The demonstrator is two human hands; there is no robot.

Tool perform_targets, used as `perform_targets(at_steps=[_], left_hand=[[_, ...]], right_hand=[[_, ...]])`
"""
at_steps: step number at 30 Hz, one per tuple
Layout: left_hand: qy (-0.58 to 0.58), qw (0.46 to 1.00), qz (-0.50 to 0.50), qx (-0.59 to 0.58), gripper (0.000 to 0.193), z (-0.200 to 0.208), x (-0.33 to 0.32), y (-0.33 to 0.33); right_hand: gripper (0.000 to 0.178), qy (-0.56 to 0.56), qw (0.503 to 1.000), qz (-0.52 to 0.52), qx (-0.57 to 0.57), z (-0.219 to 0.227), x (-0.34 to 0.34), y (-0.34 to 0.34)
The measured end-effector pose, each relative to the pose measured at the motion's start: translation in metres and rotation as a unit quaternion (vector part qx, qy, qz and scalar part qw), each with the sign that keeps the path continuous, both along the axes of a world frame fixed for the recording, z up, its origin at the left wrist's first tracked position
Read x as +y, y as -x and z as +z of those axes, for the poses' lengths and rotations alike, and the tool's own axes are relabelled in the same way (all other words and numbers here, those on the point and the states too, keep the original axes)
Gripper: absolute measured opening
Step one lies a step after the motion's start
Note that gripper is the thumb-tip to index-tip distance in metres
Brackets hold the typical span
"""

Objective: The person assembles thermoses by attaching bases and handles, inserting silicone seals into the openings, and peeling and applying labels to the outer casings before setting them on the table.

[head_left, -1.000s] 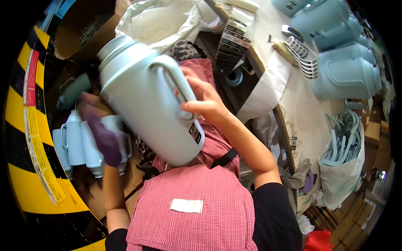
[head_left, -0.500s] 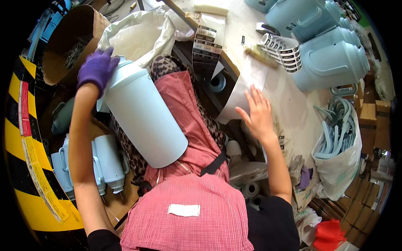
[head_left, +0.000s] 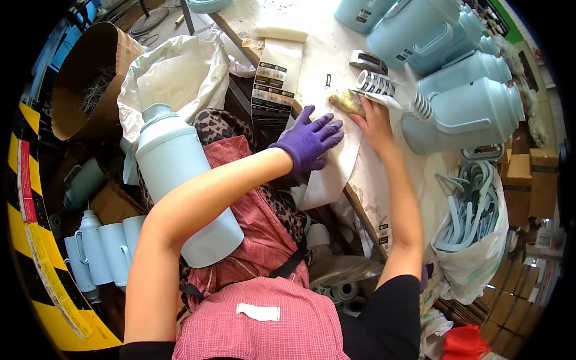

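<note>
A light-blue vacuum flask body (head_left: 171, 153) leans across my lap, its narrow neck toward the white sack. My left forearm passes over it. In a purple glove, my left hand (head_left: 309, 141) lies with fingers spread on a white backing sheet (head_left: 333, 174), which hangs over the table edge. My bare right hand (head_left: 375, 123) is at the far end of that sheet, fingertips closed on the edge of a curled label strip (head_left: 379, 98). Beside those fingertips is a yellowish roll (head_left: 347, 101). The exact grip is partly hidden.
Several light-blue flasks (head_left: 474, 114) crowd the table's right side. A bag of blue handles (head_left: 471, 210) hangs at the right edge. Left are a white sack (head_left: 174, 72), a cardboard drum (head_left: 84, 90) and more flasks (head_left: 99, 252). Another label sheet (head_left: 277, 78) drapes over the table edge.
My left hand has left the flask's top and moved right onto the backing sheet. My right hand has moved farther away, from the sheet to the label strip. The flask's narrow neck now shows.
</note>
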State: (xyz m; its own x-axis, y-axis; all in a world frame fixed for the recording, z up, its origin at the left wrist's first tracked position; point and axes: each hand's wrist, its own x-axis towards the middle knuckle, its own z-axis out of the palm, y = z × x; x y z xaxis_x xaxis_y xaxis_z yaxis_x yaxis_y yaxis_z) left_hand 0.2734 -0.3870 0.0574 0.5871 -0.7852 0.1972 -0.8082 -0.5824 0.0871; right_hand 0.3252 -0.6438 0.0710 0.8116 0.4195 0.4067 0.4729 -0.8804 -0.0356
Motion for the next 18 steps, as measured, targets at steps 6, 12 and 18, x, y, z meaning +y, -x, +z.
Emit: perform_targets(at_steps=[6, 12, 18], left_hand=[[-0.033, 0.998, -0.045, 0.013, 0.077, 0.009, 0.005, 0.037], [-0.005, 0.997, -0.079, 0.012, 0.076, 0.018, 0.008, 0.059], [0.022, 0.996, -0.076, 0.051, 0.073, 0.026, 0.011, 0.063]], right_hand=[[0.055, -0.016, 1.000, 0.014, 0.014, 0.017, -0.014, -0.016], [0.055, -0.088, 0.996, 0.006, 0.032, 0.000, -0.027, -0.040], [0.038, -0.182, 0.983, -0.007, -0.012, 0.021, -0.023, 0.008]])
